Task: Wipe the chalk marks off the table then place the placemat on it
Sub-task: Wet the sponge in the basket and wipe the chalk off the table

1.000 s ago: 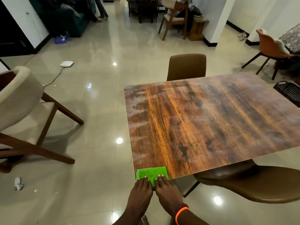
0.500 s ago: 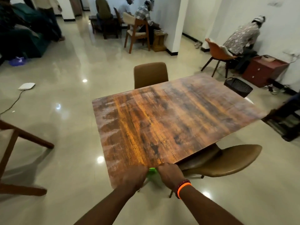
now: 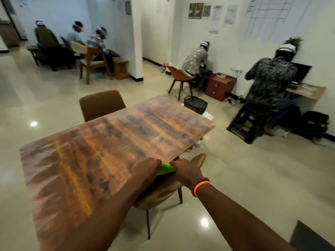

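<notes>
You are clamping the green cloth between both hands, left hand and right hand, at the table edge, risking it slipping off onto the chair below.

A wood-grain table with pale chalky smears toward its left edge stands on a glossy cream tiled floor.

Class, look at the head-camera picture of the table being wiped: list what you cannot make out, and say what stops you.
- Green cloth, head view: mostly covered by the left hand and right hand; its shape is unclear.
- Fingers of both hands: hidden behind the knuckles, so the grip is not plain.
- Chalk marks on the table: motion blur merges them with the wood grain.
- Placemat: not identifiable anywhere.
- Wall papers: text too small and blurred.
</notes>
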